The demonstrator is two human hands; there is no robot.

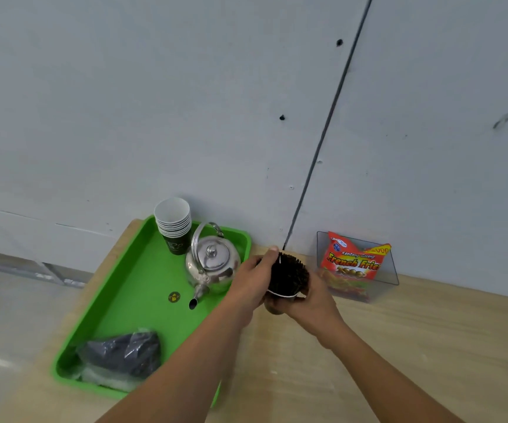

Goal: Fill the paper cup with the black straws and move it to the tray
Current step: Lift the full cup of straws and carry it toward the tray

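Note:
A dark paper cup [277, 305] with a white rim stands on the wooden table just right of the green tray [130, 288]. A thick bundle of black straws [289, 274] sticks up out of it. My left hand [254, 279] wraps around the left side of the straw bundle, thumb on top. My right hand [314, 296] grips the cup and the straws' lower part from the right. The cup's lower half is mostly hidden by my fingers.
On the tray stand a stack of paper cups [173, 222], a steel kettle [211, 261] and a dark plastic bag [124, 352]. A clear box with a red French Fries packet [355, 264] sits against the wall at the right. The wooden table [399, 346] extends rightward.

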